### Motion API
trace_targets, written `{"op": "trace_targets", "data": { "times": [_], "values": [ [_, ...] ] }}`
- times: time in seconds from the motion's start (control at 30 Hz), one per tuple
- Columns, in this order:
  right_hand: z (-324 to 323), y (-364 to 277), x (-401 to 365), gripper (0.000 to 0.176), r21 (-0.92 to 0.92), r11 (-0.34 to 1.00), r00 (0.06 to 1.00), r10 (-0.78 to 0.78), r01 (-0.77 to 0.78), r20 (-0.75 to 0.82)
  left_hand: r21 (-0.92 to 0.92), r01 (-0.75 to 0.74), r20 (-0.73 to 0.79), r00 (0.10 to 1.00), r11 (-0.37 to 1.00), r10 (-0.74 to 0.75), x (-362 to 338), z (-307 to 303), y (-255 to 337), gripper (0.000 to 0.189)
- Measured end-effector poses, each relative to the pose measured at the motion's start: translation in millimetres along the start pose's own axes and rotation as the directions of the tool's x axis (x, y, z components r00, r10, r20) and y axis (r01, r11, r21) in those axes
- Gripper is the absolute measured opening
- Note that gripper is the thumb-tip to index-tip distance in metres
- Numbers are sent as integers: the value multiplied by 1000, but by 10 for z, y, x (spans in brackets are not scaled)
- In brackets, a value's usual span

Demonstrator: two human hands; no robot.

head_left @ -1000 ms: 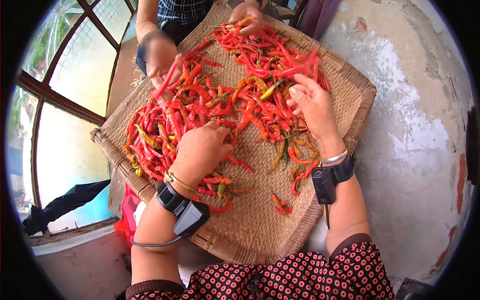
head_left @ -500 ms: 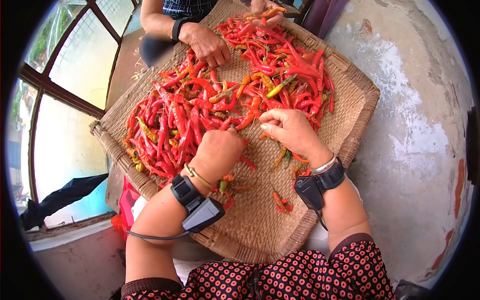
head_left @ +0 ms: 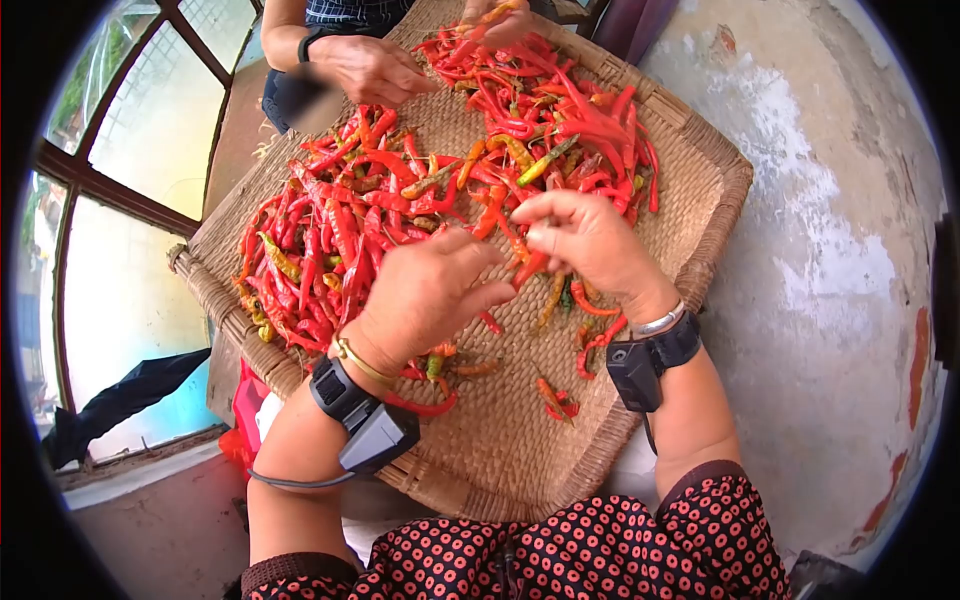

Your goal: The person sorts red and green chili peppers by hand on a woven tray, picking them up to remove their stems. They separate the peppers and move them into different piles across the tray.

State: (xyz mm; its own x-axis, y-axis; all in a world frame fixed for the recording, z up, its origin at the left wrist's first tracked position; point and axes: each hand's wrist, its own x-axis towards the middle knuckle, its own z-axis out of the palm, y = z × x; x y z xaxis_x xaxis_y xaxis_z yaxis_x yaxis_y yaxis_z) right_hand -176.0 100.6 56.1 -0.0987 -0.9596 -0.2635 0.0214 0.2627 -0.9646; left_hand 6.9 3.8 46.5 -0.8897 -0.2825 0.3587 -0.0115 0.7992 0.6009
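Red peppers [head_left: 335,230], with some orange, yellow and green ones among them, lie in loose heaps on a large woven tray [head_left: 500,440]. My left hand [head_left: 430,290] is over the near edge of the left heap, its thumb apart from its fingers and nothing visible between them. To its right, my right hand [head_left: 590,245] has bent fingers, with a gap between thumb and forefinger. Just below its fingertips is a red pepper [head_left: 530,268]; whether it touches them is unclear. Several single peppers lie nearer me, one of them a small orange one [head_left: 549,395].
Across the tray, a co-worker's one hand [head_left: 375,68] is above the left heap and the other [head_left: 500,22] holds an orange pepper. Windows [head_left: 130,300] stand at the left, with a black folded cloth-like thing [head_left: 130,400] before them. A worn wall [head_left: 830,250] is at the right.
My left hand has opened from a closed pinch and moved slightly left. My right hand's fingers have spread, and a red pepper now shows below them. The co-worker's left-side hand has lifted off the heap.
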Motion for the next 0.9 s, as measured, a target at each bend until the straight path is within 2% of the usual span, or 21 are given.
{"op": "trace_targets", "data": {
  "times": [0.07,0.13,0.17,0.2,0.23,0.27,0.3,0.33,0.4,0.47,0.53,0.57,0.63,0.7,0.73,0.8,0.87,0.9],
  "values": [
    [-131,-19,17,27,-193,979,971,-111,70,-212,355,205,-84,979,912,-188,-6,-104,12,23],
    [-300,86,49,34,-237,961,907,-223,143,-356,530,291,-158,957,797,-244,-39,-201,-68,26],
    [-355,100,64,41,-762,646,784,-496,46,-373,580,339,-140,937,741,-319,-71,-243,-100,28],
    [-347,107,65,41,-760,648,787,-492,46,-373,628,381,-125,910,678,-396,-99,-277,-116,29],
    [-333,108,61,42,-809,587,784,-497,-11,-372,628,384,-122,908,677,-401,-106,-303,-120,29],
    [-312,111,47,44,-850,522,783,-500,-70,-371,652,406,-68,872,640,-484,-111,-326,-118,33],
    [-229,57,31,36,-809,584,854,-387,-66,-349,678,423,-16,826,601,-564,-128,-337,-113,37],
    [-177,79,41,36,-808,586,856,-383,-66,-348,678,425,-14,823,600,-567,-146,-344,-112,37],
    [-89,129,41,28,-861,505,896,-408,59,-178,688,383,3,848,616,-531,-176,-349,-116,43],
    [-36,111,26,22,-857,509,905,-396,73,-159,665,370,49,845,649,-533,-204,-309,-147,49],
    [-45,113,39,22,-850,523,930,-339,60,-143,652,252,176,867,715,-466,-222,-261,-140,48],
    [-63,138,52,22,-850,524,930,-338,58,-145,618,272,202,852,738,-483,-211,-230,-145,45],
    [-92,216,73,26,-860,492,894,-435,136,-107,556,276,244,848,784,-471,-205,-178,-158,42],
    [-75,204,68,26,-854,505,912,-397,126,-100,415,269,294,865,869,-408,-191,-117,-129,31],
    [-63,196,71,26,-849,515,927,-364,118,-91,414,269,296,864,870,-408,-181,-73,-134,31],
    [-38,204,77,25,-841,522,932,-356,142,-63,114,146,472,862,983,-183,-190,67,-190,24],
    [-8,202,93,25,-833,527,936,-352,171,-30,99,100,459,878,990,-135,-182,168,-190,19],
    [10,202,95,25,-779,602,959,-283,176,-2,64,97,413,903,993,-115,-166,174,-172,19]
  ]
}}
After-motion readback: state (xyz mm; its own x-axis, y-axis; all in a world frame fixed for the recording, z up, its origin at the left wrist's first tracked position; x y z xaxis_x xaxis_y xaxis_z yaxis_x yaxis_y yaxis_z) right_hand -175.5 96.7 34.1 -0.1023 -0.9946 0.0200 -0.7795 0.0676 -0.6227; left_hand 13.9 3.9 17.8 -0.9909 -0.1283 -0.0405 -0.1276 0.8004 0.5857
